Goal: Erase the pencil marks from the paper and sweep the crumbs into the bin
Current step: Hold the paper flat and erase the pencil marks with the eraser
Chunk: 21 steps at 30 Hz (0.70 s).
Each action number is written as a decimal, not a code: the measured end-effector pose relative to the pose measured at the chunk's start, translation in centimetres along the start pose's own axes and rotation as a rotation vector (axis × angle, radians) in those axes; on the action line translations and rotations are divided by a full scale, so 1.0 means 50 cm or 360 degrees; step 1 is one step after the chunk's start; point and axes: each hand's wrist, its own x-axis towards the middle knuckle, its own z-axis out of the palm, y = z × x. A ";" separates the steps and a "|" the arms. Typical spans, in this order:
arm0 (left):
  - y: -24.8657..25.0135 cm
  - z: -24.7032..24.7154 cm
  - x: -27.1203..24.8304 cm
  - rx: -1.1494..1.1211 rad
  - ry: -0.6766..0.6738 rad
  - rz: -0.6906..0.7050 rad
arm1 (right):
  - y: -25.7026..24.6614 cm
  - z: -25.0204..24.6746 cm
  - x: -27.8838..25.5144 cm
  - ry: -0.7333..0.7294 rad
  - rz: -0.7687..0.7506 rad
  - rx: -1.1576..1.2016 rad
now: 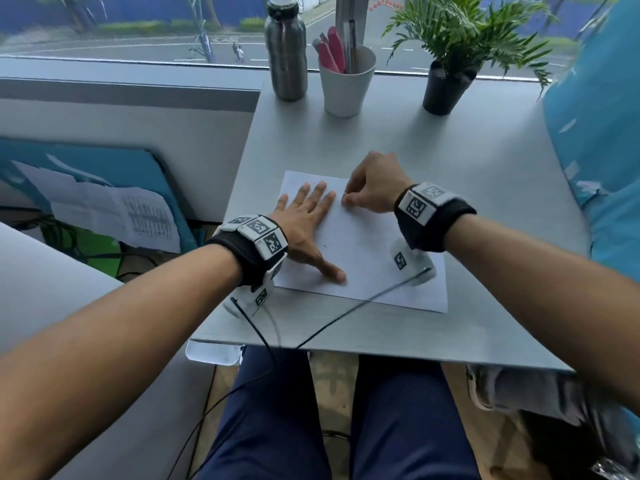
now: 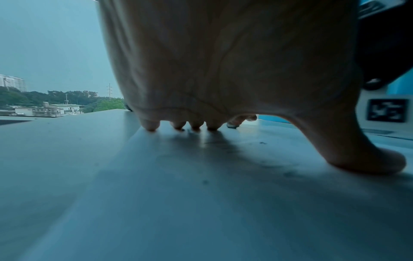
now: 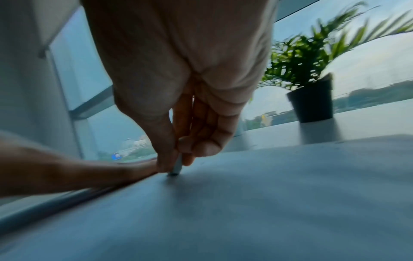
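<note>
The eraser (image 3: 175, 169) is being pinched low between the thumb and fingertips of the right hand (image 1: 372, 187), its tip being pressed onto the sheet of paper (image 1: 367, 251) directly under that hand, just beside the fingertips of the left hand (image 1: 304, 225). The eraser is being held nearly upright, slightly tilted, with only its lower end showing in the right wrist view. The paper is being pinned by the left hand, which is being kept flat with 4 fingers straight and the thumb splayed toward the body, so the sheet's near half is lying between the 2 wrists. The right hand is judged the nearer one to any remaining marks (none can be made out clearly at this distance). A few dark crumbs (image 2: 262, 142) are being left on the paper near the left thumb. No bin is being shown in any view, so its direction from the hands cannot be told.
</note>
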 end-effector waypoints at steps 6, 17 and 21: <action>-0.005 0.002 0.001 -0.0022 0.0011 0.0001 | -0.041 0.016 -0.072 -0.0508 -0.0226 -0.0004; -0.001 -0.001 0.000 -0.0047 -0.0007 -0.0011 | -0.059 0.024 -0.075 -0.0404 -0.0200 -0.0057; 0.001 -0.003 0.001 -0.0049 0.0003 0.0000 | -0.033 -0.005 0.010 -0.0141 -0.0041 -0.0027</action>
